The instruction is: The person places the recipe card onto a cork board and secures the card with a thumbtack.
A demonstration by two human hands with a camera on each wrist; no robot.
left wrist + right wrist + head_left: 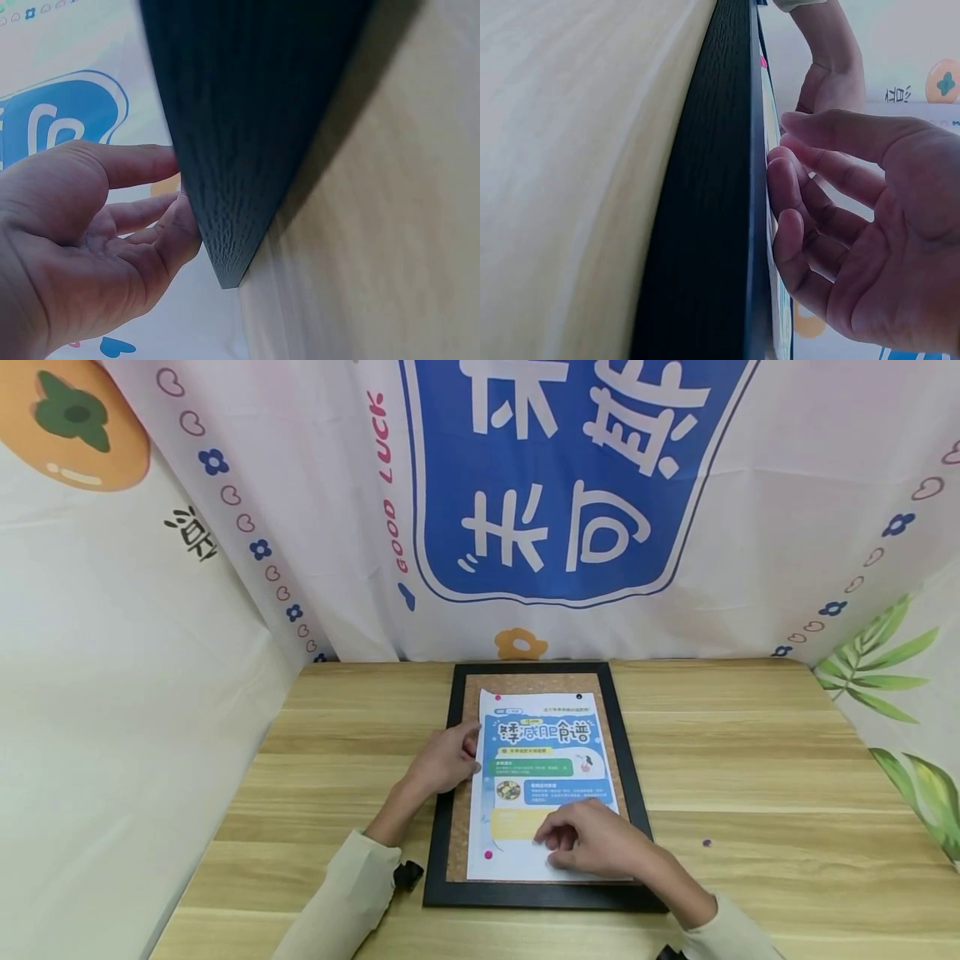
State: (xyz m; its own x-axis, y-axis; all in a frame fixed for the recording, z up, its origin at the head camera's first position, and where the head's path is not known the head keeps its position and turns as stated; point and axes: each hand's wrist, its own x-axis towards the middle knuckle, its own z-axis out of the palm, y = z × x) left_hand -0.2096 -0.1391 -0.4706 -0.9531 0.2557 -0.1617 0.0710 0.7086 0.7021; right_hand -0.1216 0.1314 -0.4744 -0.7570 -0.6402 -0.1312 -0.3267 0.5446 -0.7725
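A printed sheet point(517, 862) with a blue design and Chinese lettering lies on a cork board point(458, 835) in a black frame point(547, 896). Two pink pins, one at upper left point(498, 697) and one at lower left point(488, 855), and a black pin point(579, 697) at upper right sit in the sheet. My left hand point(444, 762) touches the sheet's left edge with its fingertips; in the left wrist view the frame hides those tips. Over the sheet's lower right part is my right hand point(596, 839), fingers loosely bent, with nothing visible in them point(855, 210).
A small purple pin point(707, 843) lies on the wooden table point(750, 760) to the right of the frame. Behind the table hangs a printed white cloth point(360, 610) with a blue panel. Another pale cloth point(112, 710) borders the left side.
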